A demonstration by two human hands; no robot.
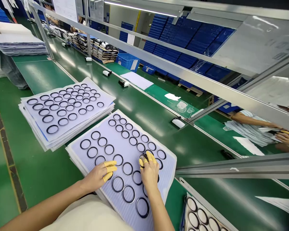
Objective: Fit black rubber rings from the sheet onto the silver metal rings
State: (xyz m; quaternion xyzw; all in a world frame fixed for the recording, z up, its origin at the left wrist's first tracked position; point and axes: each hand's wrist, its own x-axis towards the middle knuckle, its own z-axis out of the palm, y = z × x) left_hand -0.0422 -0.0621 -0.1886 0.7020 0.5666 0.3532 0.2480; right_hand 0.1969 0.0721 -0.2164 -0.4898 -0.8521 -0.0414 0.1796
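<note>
Beyond the sheet (170,170) the green belt (156,125) lies open. Left of the sheet a second stack (108,98) sits close, with only a narrow strip of belt between them. Right of the sheet a metal beam (231,166) juts in low, and a slanting rail (183,75) crosses overhead.

Green glossy conveyor bench (159,122), long, running to the far end of the hall. Grey aluminium frame rail (183,75) crossing above it on slim posts. White fluorescent tube light (139,8) under the top rail, reflected on the bench surface. Stacked blue plastic trays (183,41) along the far side; one blue plastic crate (128,61) below them. Pale wall (118,19) behind, with a yellow vertical pipe (137,21).
</note>
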